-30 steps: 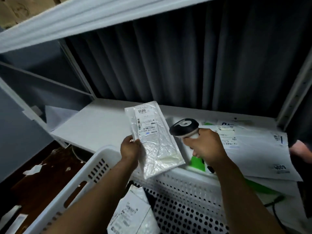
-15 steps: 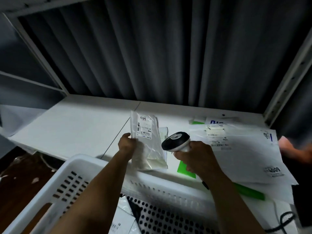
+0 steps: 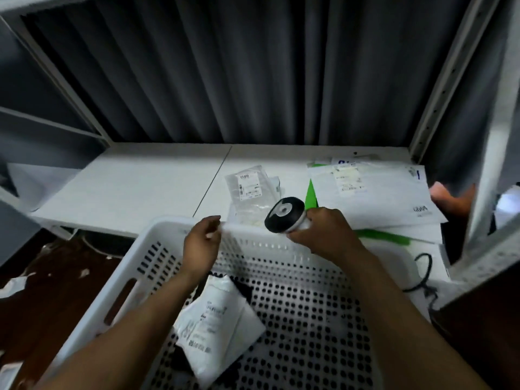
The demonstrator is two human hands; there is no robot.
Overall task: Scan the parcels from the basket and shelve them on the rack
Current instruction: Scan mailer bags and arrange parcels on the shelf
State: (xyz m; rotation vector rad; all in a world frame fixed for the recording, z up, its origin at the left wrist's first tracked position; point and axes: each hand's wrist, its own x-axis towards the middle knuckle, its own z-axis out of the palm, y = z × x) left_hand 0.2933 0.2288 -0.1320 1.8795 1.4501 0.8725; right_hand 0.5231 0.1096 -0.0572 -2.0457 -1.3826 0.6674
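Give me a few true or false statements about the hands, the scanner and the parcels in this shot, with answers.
1. The right hand grips the scanner. True.
2. The left hand holds the clear parcel. False: that parcel lies on the shelf, away from the hand.
3. The basket is empty. False: a white parcel lies in it.
4. Large white mailers lie on the shelf's right side. True.
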